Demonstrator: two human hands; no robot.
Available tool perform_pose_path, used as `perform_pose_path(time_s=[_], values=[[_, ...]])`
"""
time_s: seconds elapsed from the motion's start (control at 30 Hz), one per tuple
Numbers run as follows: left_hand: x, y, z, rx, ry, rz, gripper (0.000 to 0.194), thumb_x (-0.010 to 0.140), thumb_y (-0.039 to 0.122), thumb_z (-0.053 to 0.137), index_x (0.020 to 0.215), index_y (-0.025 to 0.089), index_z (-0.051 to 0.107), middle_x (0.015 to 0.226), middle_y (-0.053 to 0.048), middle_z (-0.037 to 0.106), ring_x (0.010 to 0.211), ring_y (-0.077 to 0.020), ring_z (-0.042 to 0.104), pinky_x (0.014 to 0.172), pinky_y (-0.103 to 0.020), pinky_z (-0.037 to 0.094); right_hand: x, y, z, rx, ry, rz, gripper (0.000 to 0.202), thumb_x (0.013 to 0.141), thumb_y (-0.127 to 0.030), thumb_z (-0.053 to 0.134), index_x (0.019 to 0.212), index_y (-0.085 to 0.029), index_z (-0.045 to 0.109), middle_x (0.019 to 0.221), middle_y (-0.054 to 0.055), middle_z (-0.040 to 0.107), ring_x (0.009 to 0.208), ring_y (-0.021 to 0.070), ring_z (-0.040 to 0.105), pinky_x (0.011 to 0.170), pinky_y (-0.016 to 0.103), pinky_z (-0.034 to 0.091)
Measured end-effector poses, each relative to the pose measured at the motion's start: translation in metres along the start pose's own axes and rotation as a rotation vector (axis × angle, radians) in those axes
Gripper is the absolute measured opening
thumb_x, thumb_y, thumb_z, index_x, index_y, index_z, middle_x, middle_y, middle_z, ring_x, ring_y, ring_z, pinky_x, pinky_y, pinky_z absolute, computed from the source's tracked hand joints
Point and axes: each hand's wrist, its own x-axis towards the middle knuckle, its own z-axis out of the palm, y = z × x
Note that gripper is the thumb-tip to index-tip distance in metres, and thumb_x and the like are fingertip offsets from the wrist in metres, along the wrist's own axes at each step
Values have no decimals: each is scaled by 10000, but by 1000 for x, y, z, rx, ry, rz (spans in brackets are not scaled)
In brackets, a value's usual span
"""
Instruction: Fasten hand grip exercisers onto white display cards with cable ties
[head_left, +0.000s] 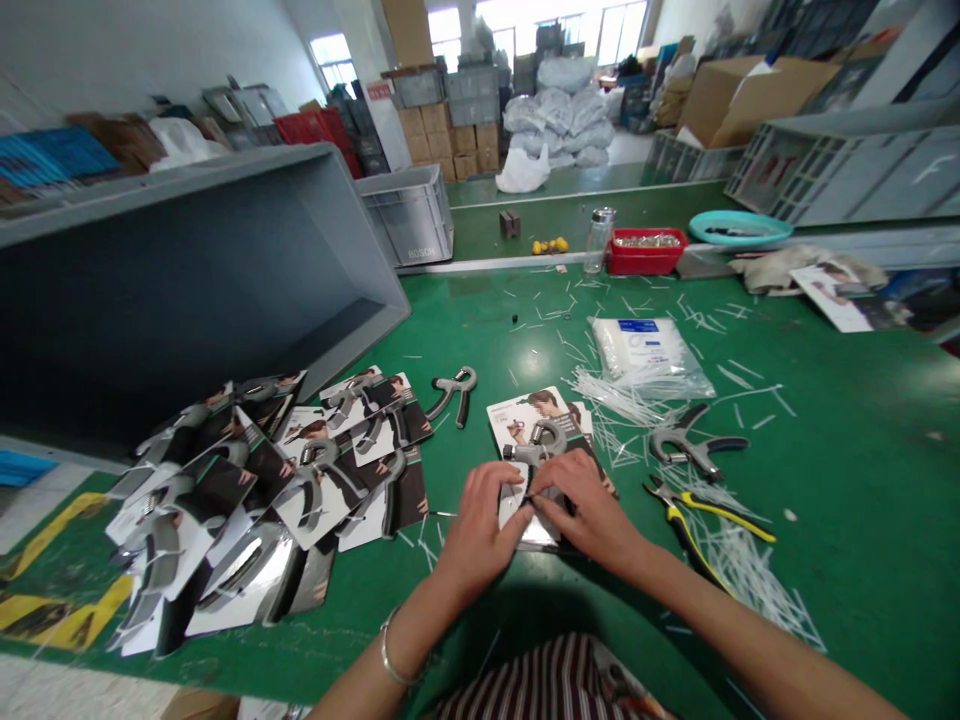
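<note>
A grey and black hand grip strengthener [551,437] lies on a printed backing card [504,412] directly in front of me, with a further card partly under it. My left hand [484,515] is closed at the left handle, thumb and fingertips together. From the other side my right hand [577,497] pinches at the same spot, its fingertips almost meeting the left thumb. Whether a thin cable tie is between the fingertips is too small to tell. Two loose hand grips, one [453,392] to the left and another [696,441] to the right, lie on the green table.
Carded hand grips [319,480] are heaped at left before a tilted grey crate [330,250]. At right are yellow-black pliers [686,520], loose white cable ties [742,570] and a bag of ties [649,355]. A red bin [646,260] and glass jar [598,245] stand behind.
</note>
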Motion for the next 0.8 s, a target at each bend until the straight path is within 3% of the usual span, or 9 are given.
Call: perform_pose_path(time_s=[0.07,0.23,0.37,0.47,0.53,0.63,0.73,0.8], values=[[-7,-8,9,95,70,8,281,863,246,645,1117,209,531,1241,-107,566,1191,-262,516,1032,-470,411,0,2,3,135,-5,-6,100,960,-227,541,919,-214,632,974,40,677,975,210,539,879,372,387],[-13,-24,20,252,161,-10,119,921,241,567,1032,198,569,1239,-126,594,1190,-276,540,1031,-505,421,0,7,12,244,-48,2,130,964,-229,542,894,-206,649,913,29,679,977,203,528,910,382,384],[-10,-25,16,173,159,-65,137,926,285,565,1017,191,606,1207,-123,635,1167,-283,560,1046,-527,411,-5,12,4,237,-23,25,134,961,-222,533,906,-205,653,919,34,676,978,198,547,908,371,420],[-8,-17,-7,-49,171,-209,198,893,365,612,1004,203,634,1202,-101,651,1150,-283,577,1047,-511,421,-31,27,-27,105,85,131,162,980,-259,488,966,-213,643,970,52,666,979,198,567,896,361,448],[-5,-11,-30,-319,220,-405,304,868,440,633,1050,197,635,1165,-92,667,1036,-260,636,949,-448,510,-65,42,-53,-123,134,231,185,945,-337,554,1070,-216,618,1073,81,652,1040,232,557,928,401,441],[6,-7,-53,-746,147,-646,467,897,539,546,1159,157,606,928,-86,704,659,-189,654,604,-338,575,-124,65,-81,-524,42,375,641,784,-546,705,1275,-173,531,1274,182,572,1156,349,506,918,497,433],[19,-6,-50,-1006,-94,-728,419,873,494,601,996,97,656,698,-66,658,493,-154,580,421,-275,508,-160,85,-87,-781,-94,463,839,701,-562,746,1370,-137,470,1341,247,520,1146,427,498,837,539,443],[26,-5,-36,-1123,-172,-733,284,821,366,695,888,92,659,689,-59,650,546,-158,608,455,-266,538,-162,95,-85,-841,-142,472,721,726,-463,727,1331,-135,514,1290,243,551,1100,418,517,813,520,450]])
